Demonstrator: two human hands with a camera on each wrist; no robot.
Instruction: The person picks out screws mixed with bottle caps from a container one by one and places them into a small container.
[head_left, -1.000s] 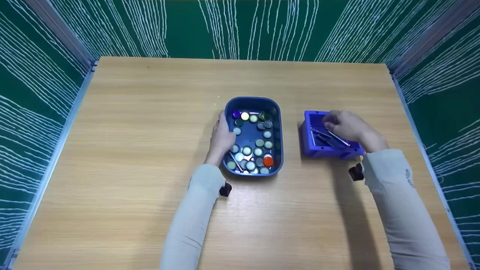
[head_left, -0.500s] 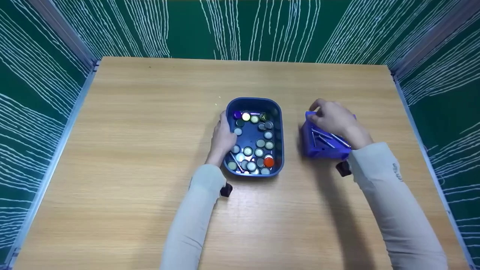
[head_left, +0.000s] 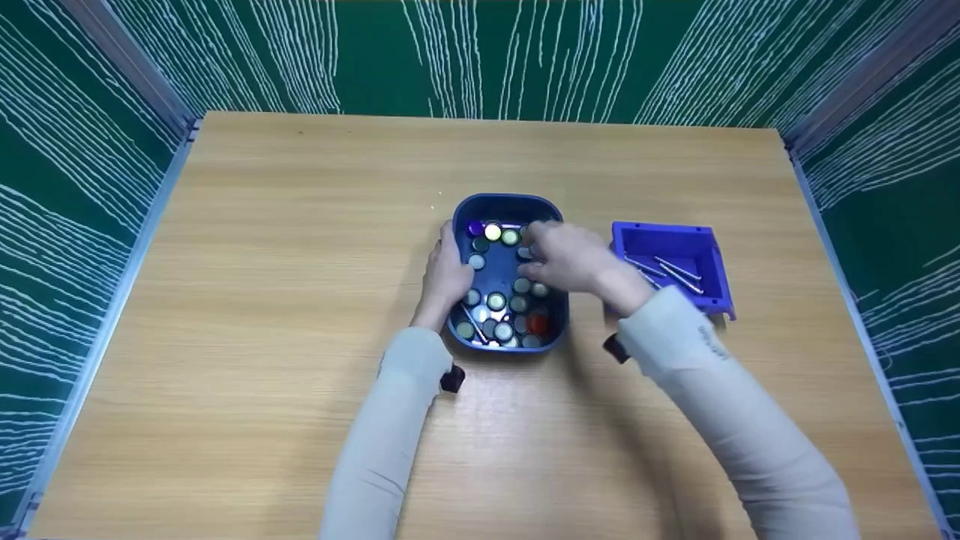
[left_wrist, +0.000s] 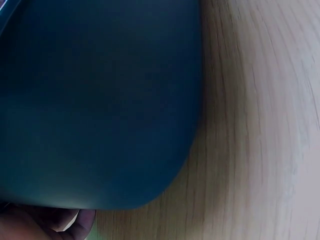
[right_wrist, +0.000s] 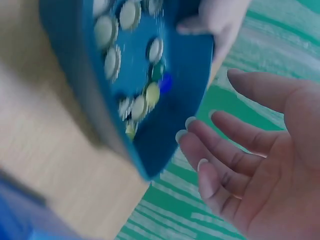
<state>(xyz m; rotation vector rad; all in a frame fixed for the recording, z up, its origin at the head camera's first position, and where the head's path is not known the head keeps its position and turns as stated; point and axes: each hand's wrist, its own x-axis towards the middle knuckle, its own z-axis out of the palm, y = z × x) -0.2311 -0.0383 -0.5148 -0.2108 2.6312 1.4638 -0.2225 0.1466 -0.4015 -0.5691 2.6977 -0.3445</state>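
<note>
A dark blue plastic tub holds many bottle caps, mostly pale, with a purple, a yellow and a red one among them. A thin metal rod lies at its lower left. My left hand grips the tub's left wall, thumb over the rim; the left wrist view shows mainly the tub's outer wall. Over the tub's right side hangs my right hand, hiding some caps. In the right wrist view, this right hand has loosely spread fingers and nothing between them.
To the right stands a smaller purple-blue bin with several metal rods inside. Both containers stand on a wooden table. Green panels with white streaks enclose its back and sides.
My right hand has left the purple-blue bin and moved leftward over the tub, uncovering the rods in the bin. The left hand has stayed on the tub's wall.
</note>
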